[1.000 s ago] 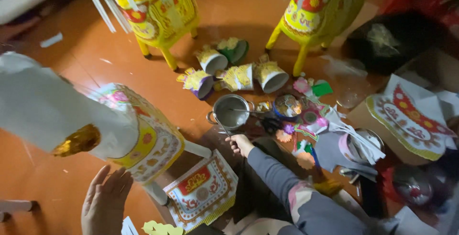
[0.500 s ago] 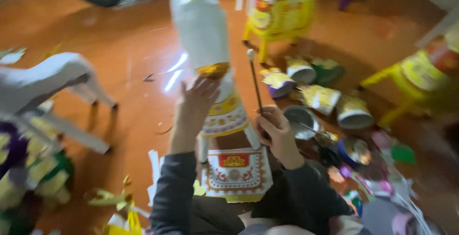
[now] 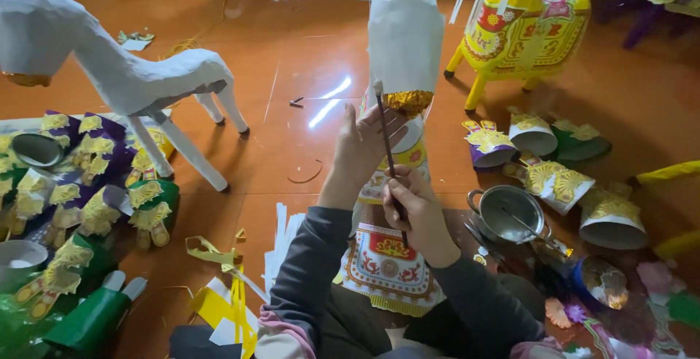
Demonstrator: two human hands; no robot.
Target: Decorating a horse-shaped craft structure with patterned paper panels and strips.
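Left hand (image 3: 362, 142) clamps the light, crushable paper horse (image 3: 403, 45) at its neck; right hand (image 3: 417, 209), fingers pinched, holds a thin brush (image 3: 389, 156) against it.

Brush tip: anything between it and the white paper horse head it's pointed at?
Nothing visible. The right hand holds the thin brush upright; its tip sits beside the gold muzzle of the white paper horse head, which the left hand supports from below.
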